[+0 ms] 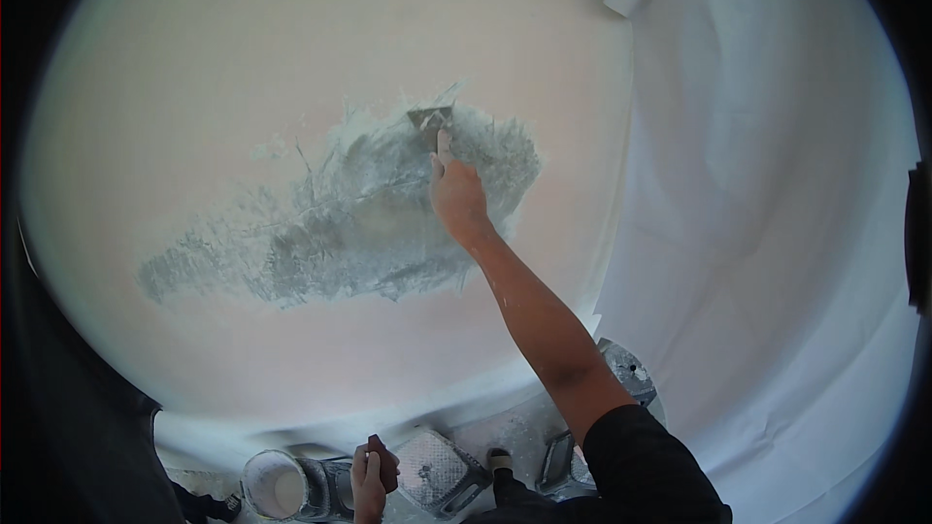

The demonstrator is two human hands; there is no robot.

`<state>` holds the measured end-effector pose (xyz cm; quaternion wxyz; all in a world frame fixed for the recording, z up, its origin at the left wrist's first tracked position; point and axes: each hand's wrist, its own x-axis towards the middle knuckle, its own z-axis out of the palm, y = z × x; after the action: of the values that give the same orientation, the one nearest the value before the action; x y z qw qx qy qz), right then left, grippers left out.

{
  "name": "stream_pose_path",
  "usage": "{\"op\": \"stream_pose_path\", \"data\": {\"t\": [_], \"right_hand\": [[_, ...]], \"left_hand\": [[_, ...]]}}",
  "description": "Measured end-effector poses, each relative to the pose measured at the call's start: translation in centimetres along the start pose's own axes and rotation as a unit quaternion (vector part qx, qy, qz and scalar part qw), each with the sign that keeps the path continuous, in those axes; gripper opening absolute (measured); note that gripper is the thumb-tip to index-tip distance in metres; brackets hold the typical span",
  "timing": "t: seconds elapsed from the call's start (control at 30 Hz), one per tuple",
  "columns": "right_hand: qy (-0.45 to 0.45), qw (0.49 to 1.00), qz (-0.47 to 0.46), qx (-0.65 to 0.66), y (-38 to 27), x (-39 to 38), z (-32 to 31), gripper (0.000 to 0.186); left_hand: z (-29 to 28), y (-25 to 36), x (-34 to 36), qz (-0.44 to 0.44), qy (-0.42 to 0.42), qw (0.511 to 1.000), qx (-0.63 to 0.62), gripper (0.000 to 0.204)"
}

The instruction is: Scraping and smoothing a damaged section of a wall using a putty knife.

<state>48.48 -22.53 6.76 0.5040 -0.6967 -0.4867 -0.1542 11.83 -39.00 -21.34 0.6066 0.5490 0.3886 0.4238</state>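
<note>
My right hand (458, 196) reaches up and grips a putty knife (430, 117), index finger stretched along it. Its wide blade lies against the upper part of a rough grey patch (340, 238) on a pale pinkish wall (243, 58). Streaky grey smears fray out around the patch edges. Low down, near the bottom of the view, my left hand (368, 481) is closed round a dark red-brown block (384, 463); its exact kind cannot be made out.
A bucket with a whitish rim (247, 488) stands left of my left hand. Spattered stools (432, 471) are on the floor below, with another round-topped, spattered thing (626, 369) behind my right arm. White sheeting (748, 184) hangs along the right. Dark cloth (87, 398) shows at lower left.
</note>
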Motion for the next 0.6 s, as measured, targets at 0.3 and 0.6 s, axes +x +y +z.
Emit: {"op": "stream_pose_path", "data": {"t": [0.3,0.6], "right_hand": [[0.011,1.000,-0.011,-0.001,0.9,0.8,-0.2,0.049],[0.033,0.999,0.010,0.012,1.1,1.6,1.0,0.045]], "left_hand": [[-0.1,4.7,1.8,0.005,0.078,0.997,-0.020,0.028],[7.6,22.7,8.7,0.284,0.134,0.938,-0.144,0.034]]}}
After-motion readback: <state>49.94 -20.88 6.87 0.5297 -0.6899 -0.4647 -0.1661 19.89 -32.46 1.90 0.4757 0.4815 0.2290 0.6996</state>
